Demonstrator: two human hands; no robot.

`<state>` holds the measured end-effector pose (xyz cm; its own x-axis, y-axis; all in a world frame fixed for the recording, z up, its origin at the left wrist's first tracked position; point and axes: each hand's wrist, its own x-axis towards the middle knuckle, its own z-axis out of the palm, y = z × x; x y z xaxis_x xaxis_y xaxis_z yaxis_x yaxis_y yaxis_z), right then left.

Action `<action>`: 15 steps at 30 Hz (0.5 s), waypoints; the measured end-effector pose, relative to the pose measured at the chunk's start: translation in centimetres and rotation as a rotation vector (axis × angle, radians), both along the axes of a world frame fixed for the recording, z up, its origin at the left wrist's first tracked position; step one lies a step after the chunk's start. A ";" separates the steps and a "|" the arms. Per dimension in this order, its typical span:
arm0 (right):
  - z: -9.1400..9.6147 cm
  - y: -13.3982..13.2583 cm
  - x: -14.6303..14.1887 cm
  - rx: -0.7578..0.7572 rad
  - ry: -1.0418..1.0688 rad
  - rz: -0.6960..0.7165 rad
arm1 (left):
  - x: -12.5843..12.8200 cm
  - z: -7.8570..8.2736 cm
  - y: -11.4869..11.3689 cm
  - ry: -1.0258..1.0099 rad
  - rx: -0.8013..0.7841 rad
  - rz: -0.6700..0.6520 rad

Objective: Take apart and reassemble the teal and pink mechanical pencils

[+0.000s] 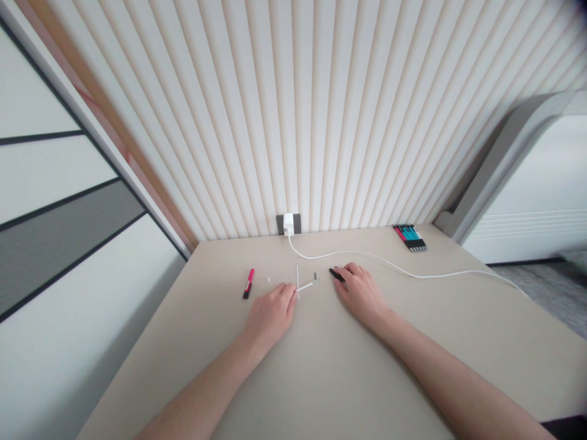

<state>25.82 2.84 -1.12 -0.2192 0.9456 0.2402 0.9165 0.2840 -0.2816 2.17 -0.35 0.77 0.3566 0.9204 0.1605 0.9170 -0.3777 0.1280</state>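
Observation:
My left hand (271, 310) is closed, its fingertips pinching a thin white stick with a small pale tip (308, 285), which looks like a pen refill. A second thin white stick (297, 272) lies on the table just past those fingertips, crossed by the held one. Close to the tip is a small dark grey piece (315, 275). My right hand (362, 292) rests on the table with its fingers closed round a black pen part (337, 274). To the left of my left hand lie a pink and black pen (248, 283) and a tiny white bit (268, 279).
A row of pink, teal and black pens (410, 238) lies at the back right of the beige table (321, 379). From a white charger (288, 224) in the wall socket, a white cable (367, 253) runs right, behind my right hand. A ribbed panel (298, 116) stands behind.

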 end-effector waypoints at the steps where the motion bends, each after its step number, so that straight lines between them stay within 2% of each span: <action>1: -0.2 0.1 0.0 0.004 0.030 0.016 | 0.0 0.0 0.0 0.001 0.002 0.002; 8: -1.1 0.6 -0.1 0.021 0.171 0.061 | 0.1 0.2 0.0 0.009 -0.001 0.002; 15: -1.3 0.6 -0.4 0.012 0.184 0.001 | 0.1 0.3 -0.1 0.003 -0.012 0.005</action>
<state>25.38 3.44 -2.42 -0.1711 0.9423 0.2878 0.8498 0.2890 -0.4408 2.30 -0.40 1.05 0.3523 0.9241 0.1483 0.9194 -0.3713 0.1295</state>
